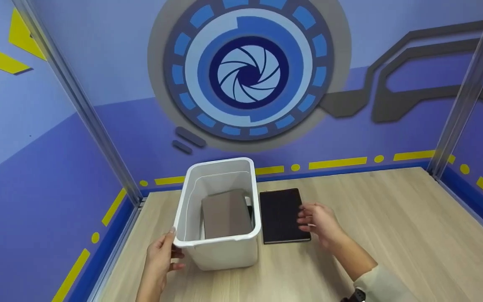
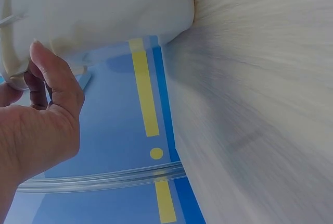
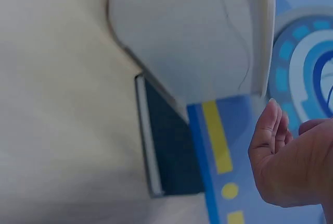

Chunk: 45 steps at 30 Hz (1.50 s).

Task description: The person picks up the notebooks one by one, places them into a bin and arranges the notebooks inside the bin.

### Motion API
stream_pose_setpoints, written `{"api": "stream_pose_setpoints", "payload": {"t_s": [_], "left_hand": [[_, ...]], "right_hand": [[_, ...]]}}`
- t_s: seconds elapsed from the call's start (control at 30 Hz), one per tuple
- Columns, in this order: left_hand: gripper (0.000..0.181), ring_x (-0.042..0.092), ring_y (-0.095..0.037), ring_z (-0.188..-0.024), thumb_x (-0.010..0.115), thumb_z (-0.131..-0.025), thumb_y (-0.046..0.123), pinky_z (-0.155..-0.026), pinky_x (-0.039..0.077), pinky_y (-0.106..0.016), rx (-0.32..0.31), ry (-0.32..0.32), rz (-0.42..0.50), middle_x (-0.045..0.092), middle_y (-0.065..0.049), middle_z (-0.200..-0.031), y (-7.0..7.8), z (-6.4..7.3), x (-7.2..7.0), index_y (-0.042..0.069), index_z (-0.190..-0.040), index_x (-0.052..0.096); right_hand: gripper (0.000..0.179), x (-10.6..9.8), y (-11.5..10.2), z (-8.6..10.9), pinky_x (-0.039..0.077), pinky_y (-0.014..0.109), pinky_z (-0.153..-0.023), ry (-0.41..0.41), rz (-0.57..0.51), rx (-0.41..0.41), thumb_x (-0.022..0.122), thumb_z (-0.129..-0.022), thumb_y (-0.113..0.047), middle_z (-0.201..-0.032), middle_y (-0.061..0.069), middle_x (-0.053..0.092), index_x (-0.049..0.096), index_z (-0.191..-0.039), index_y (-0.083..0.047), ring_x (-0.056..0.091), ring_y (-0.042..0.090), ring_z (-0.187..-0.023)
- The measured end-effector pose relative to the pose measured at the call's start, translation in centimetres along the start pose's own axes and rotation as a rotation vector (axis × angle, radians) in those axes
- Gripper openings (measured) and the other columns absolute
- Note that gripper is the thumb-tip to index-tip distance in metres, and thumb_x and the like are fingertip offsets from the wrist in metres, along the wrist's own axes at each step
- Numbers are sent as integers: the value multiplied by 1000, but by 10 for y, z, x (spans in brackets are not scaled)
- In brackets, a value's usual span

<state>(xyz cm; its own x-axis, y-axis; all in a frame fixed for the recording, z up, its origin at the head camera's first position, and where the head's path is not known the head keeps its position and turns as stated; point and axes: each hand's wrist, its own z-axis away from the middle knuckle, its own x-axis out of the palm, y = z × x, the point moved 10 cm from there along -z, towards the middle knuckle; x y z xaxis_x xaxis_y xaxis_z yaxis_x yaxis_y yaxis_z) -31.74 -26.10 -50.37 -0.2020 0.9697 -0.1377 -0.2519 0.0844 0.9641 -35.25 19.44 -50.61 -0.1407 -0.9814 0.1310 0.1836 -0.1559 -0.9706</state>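
Observation:
A white plastic bin (image 1: 224,253) stands on the table, and my left hand (image 1: 159,253) grips its near left corner, thumb at the rim and fingers beneath it. From the left wrist view, the same hand (image 2: 49,104) is at the rim of the bin (image 2: 114,10). Inside the bin lies a taupe book (image 1: 227,214), partly covering other items along the right wall. Right of the bin, a black notebook (image 1: 281,218) lies flat on the table. Over its right edge hovers my right hand (image 1: 325,224), fingers loosely bent and holding nothing; the right wrist view shows the notebook (image 3: 169,140) below it.
The pale wooden table (image 1: 392,235) extends to the right. A blue and purple printed panel (image 1: 120,126) rises behind it, with side panels at left and right and metal corner posts (image 1: 78,96). A dark watch (image 1: 357,295) is on my right wrist.

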Motion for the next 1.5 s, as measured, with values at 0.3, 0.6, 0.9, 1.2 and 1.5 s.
{"api": "stream_pose_setpoints", "payload": {"t_s": [0.3,0.6,0.9,1.2,1.5], "left_hand": [[46,64,-16,-79,50,-112,45,-57,63,-30,-6,6,10,62,-3,-88,-2,2,-2,3,-116,67],[51,63,-18,-81,48,-113,47,-60,64,-30,4,19,-15,64,-5,-90,4,4,-6,1,-127,65],[51,63,-17,-80,48,-113,47,-59,63,-30,-7,26,-17,63,-4,-89,1,2,-11,2,-125,65],[52,64,-17,-79,48,-112,48,-59,63,-30,-1,24,-14,66,-6,-89,-1,4,-4,2,-126,66],[52,64,-18,-77,48,-113,48,-57,63,-31,15,12,-13,65,-5,-88,0,3,0,1,-129,67]], "right_hand": [[29,-33,36,-11,62,28,-68,39,106,31,52,-106,-16,-94,6,65,57,-124,7,66,17,-78],[31,-28,52,-17,56,33,-63,61,377,40,61,-104,-21,-88,7,62,59,-121,5,62,19,-75],[39,-16,59,-24,50,28,-60,71,603,46,64,-103,-27,-78,2,59,55,-121,7,56,15,-66],[38,-5,50,-24,41,31,-56,87,1012,-43,82,-92,-36,-70,5,61,64,-87,-3,58,22,-63],[35,-16,61,-28,39,31,-57,33,964,61,81,-92,-29,-74,6,53,62,-94,0,53,23,-67]]}}
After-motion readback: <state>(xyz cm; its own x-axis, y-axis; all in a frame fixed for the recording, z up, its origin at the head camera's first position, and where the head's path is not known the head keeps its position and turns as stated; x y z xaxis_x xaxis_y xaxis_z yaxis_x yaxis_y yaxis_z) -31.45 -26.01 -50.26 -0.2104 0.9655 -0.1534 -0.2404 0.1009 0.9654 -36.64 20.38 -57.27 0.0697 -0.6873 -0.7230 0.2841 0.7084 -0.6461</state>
